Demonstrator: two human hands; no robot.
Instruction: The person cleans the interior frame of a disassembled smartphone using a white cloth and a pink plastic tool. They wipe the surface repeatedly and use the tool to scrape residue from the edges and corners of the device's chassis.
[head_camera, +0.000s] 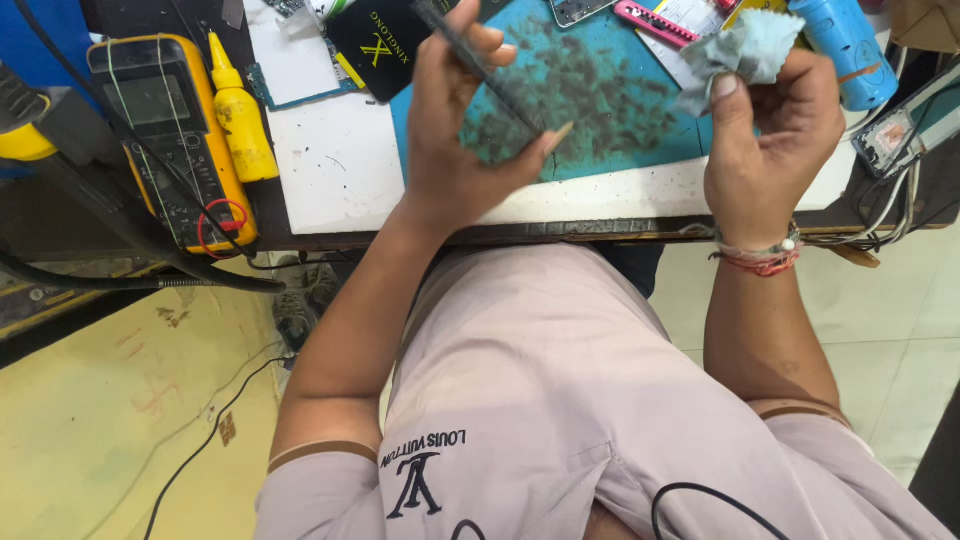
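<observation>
1. Phone-like flat dark slab (490, 75) sits edge-on to the camera in the left hand (455, 130), held above the teal work mat (620, 120); it is so thin from this angle that I cannot say for sure whether it is a phone, a screen or a back panel.
2. Left fingers are clamped on it: the fingertips wrap over its upper end and the thumb presses near its lower end, by the long nail.
3. Its long axis runs on a slant from upper left, near the top of the picture, down to the right toward the mat's near edge.
4. Right hand (765, 140) is closed on a crumpled pale blue cloth (745, 50), pinched between thumb and fingers, with a red thread bracelet (765, 258) at the wrist.
5. Cloth and slab are well apart; the slab lies to the left of the cloth hand, its broad face turned roughly toward it, and only the left hand touches it.
6. On the white bench (335, 170) to the left stand a yellow squeeze bottle (242, 110) and a yellow multimeter (170, 130); a blue cylinder (845, 45) lies at the far right.
</observation>
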